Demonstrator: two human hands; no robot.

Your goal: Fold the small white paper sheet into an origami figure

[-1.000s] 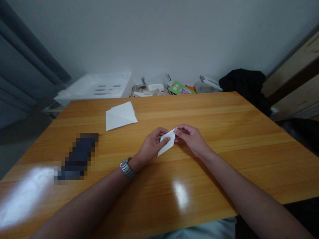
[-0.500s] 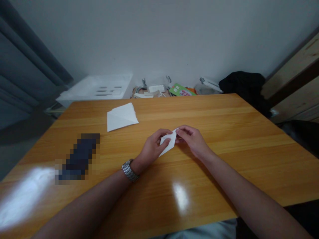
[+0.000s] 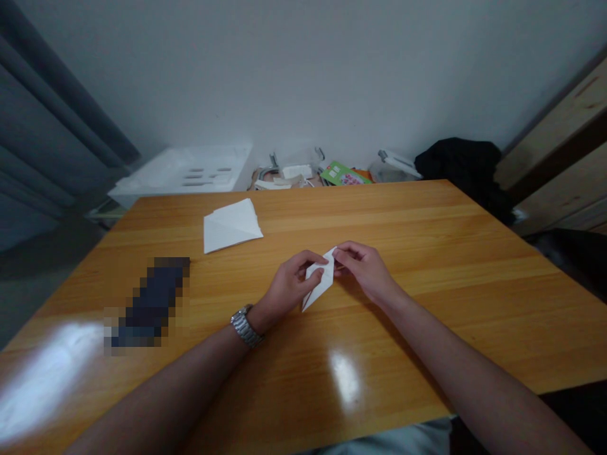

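A small folded piece of white paper [image 3: 319, 284] is held between my two hands near the middle of the table, its pointed lower end toward me. My left hand [image 3: 293, 278], with a metal watch [image 3: 246, 326] on its wrist, grips the paper's left side, thumb and index finger on its face. At the paper's upper right corner, the thumb and fingers of my right hand [image 3: 363, 264] pinch the edge. Some right-hand fingers are partly hidden behind the paper.
White paper sheets [image 3: 232, 226] lie at the back left of the wooden table [image 3: 427, 328]. A pixelated dark object [image 3: 154, 300] rests at the left. Beyond the far edge are a white foam tray [image 3: 165, 167], a green booklet [image 3: 342, 174] and black fabric [image 3: 458, 161].
The folded paper has turned slightly, and its lower point now reaches further toward me. Both hands keep hold of it, with the left fingers shifted a little over its face.
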